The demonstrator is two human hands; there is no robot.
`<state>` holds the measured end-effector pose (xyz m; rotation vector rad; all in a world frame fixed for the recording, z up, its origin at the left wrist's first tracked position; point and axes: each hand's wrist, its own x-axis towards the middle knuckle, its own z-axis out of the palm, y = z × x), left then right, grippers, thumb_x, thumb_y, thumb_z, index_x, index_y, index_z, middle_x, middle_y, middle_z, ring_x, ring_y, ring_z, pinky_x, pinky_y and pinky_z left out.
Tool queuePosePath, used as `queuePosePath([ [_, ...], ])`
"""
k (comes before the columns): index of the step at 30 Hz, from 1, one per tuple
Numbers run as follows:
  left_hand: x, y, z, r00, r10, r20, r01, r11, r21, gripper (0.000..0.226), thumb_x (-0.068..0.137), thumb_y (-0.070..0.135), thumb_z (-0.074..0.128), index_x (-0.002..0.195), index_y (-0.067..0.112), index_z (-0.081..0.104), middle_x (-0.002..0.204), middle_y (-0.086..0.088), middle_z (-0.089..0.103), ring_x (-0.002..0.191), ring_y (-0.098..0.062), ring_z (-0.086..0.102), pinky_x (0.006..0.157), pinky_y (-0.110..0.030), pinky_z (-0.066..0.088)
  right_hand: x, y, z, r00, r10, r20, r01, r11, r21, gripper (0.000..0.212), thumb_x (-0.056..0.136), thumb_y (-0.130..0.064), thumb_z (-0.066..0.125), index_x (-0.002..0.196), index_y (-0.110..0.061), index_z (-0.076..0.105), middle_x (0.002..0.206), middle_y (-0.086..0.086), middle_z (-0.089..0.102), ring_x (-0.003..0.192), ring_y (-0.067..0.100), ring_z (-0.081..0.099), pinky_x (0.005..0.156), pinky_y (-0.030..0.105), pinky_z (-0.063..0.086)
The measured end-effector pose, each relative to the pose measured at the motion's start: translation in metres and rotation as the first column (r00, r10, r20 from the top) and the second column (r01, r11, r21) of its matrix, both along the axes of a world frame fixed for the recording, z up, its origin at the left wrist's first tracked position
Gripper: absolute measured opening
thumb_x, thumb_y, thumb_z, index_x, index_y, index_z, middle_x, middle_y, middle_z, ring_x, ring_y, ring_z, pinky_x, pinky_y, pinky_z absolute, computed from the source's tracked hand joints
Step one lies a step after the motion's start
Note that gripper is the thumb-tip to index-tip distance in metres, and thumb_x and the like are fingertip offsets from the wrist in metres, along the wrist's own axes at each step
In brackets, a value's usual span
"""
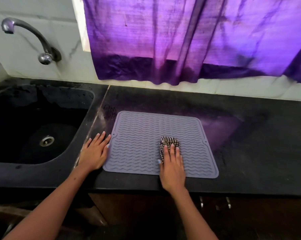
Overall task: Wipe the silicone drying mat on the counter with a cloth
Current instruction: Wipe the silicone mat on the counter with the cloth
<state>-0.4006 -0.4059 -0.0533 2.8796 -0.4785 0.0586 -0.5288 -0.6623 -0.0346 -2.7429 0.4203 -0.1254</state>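
- The grey silicone drying mat (156,141) is lying flat on the black counter (250,144), just right of the sink; its wavy ribs are facing up, ready for wiping.
- The checked cloth (168,142) is sitting bunched on the mat's near-right part; the right hand (172,168) is pressing it down with straight fingers, probably to keep it against the ribs.
- The left hand (96,151) is resting flat with fingers spread, touching the mat's left edge and holding nothing; it is likely bracing the mat against sliding.
- The dark sink (42,94) is lying to the left with a curved tap (30,37) above; a purple curtain (189,40) is hanging behind the counter.
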Motion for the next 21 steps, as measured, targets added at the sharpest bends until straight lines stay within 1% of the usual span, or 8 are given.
queuePosePath([
  [5, 0.001, 0.001, -0.003, 1.0, 0.009, 0.015, -0.009, 1.0, -0.028, 0.08, 0.078, 0.056, -0.005, 0.145, 0.026, 0.027, 0.155, 0.001, 0.02, 0.144, -0.015, 0.014, 0.116, -0.038, 0.008, 0.004, 0.0, -0.002, 0.996, 0.024, -0.084, -0.032, 0.995, -0.097, 0.104, 0.061, -0.072, -0.03, 0.149, -0.021, -0.008, 0.158, 0.005, -0.013, 0.146, 0.022, -0.013, 0.116, 0.037, -0.009],
  [8, 0.003, 0.002, -0.005, 1.0, 0.003, 0.023, -0.002, 0.999, -0.038, 0.079, 0.079, 0.055, -0.002, 0.144, 0.025, 0.03, 0.154, 0.0, 0.023, 0.144, -0.017, 0.017, 0.115, -0.04, 0.01, 0.006, 0.0, 0.003, 0.989, 0.025, -0.145, -0.035, 0.997, -0.066, 0.087, 0.078, -0.069, -0.011, 0.15, -0.02, -0.007, 0.158, 0.004, -0.015, 0.146, 0.022, -0.015, 0.117, 0.037, -0.008],
  [12, 0.004, 0.002, -0.007, 1.0, 0.007, 0.02, -0.006, 0.999, -0.034, 0.079, 0.079, 0.056, -0.002, 0.144, 0.025, 0.03, 0.155, 0.0, 0.022, 0.144, -0.016, 0.015, 0.115, -0.039, 0.009, 0.006, -0.003, 0.001, 0.996, 0.016, -0.09, -0.019, 0.999, -0.029, 0.059, 0.1, -0.037, 0.026, 0.151, -0.019, 0.001, 0.159, 0.005, -0.007, 0.147, 0.02, -0.008, 0.119, 0.034, -0.002],
  [14, 0.004, 0.002, -0.006, 1.0, 0.008, 0.012, -0.008, 0.999, -0.042, 0.08, 0.078, 0.057, -0.002, 0.144, 0.025, 0.03, 0.155, 0.0, 0.022, 0.144, -0.016, 0.015, 0.115, -0.039, 0.009, 0.007, -0.005, 0.001, 1.0, -0.011, 0.022, 0.009, 0.995, 0.101, 0.053, 0.101, -0.027, 0.031, 0.15, -0.02, 0.013, 0.159, 0.002, 0.006, 0.147, 0.017, 0.003, 0.119, 0.03, 0.004],
  [16, 0.003, 0.001, -0.004, 1.0, 0.007, 0.008, -0.007, 0.999, -0.05, 0.081, 0.078, 0.057, -0.002, 0.144, 0.025, 0.03, 0.155, 0.0, 0.022, 0.144, -0.016, 0.015, 0.116, -0.039, 0.009, 0.008, -0.009, 0.01, 0.98, -0.171, 0.105, 0.114, 0.905, 0.411, 0.048, 0.1, -0.02, 0.037, 0.147, -0.02, 0.028, 0.156, 0.001, 0.023, 0.144, 0.017, 0.021, 0.116, 0.03, 0.017],
  [19, 0.001, 0.001, -0.003, 1.0, 0.009, 0.009, -0.008, 0.999, -0.051, 0.081, 0.077, 0.057, -0.003, 0.145, 0.025, 0.029, 0.155, 0.0, 0.021, 0.144, -0.016, 0.015, 0.116, -0.039, 0.008, 0.012, -0.025, 0.035, 0.838, -0.542, 0.061, 0.271, 0.511, 0.816, 0.041, 0.1, -0.021, 0.038, 0.141, -0.019, 0.04, 0.145, 0.005, 0.043, 0.131, 0.024, 0.043, 0.108, 0.037, 0.036],
  [20, 0.001, 0.001, -0.003, 1.0, 0.011, 0.008, -0.011, 0.999, -0.048, 0.081, 0.077, 0.057, -0.003, 0.145, 0.025, 0.029, 0.155, 0.0, 0.021, 0.144, -0.016, 0.014, 0.116, -0.038, 0.008, 0.011, -0.032, 0.039, 0.802, -0.594, 0.069, 0.298, 0.498, 0.814, 0.041, 0.1, -0.022, 0.037, 0.141, -0.019, 0.04, 0.144, 0.005, 0.044, 0.131, 0.025, 0.043, 0.108, 0.038, 0.036],
  [21, 0.0, 0.001, -0.003, 1.0, 0.014, 0.009, -0.014, 0.999, -0.046, 0.081, 0.077, 0.057, -0.003, 0.145, 0.025, 0.029, 0.155, 0.001, 0.021, 0.144, -0.016, 0.014, 0.116, -0.038, 0.008, 0.01, -0.038, 0.041, 0.794, -0.596, 0.116, 0.324, 0.578, 0.749, 0.042, 0.1, -0.022, 0.037, 0.142, -0.018, 0.038, 0.146, 0.005, 0.042, 0.133, 0.025, 0.04, 0.11, 0.039, 0.035],
])
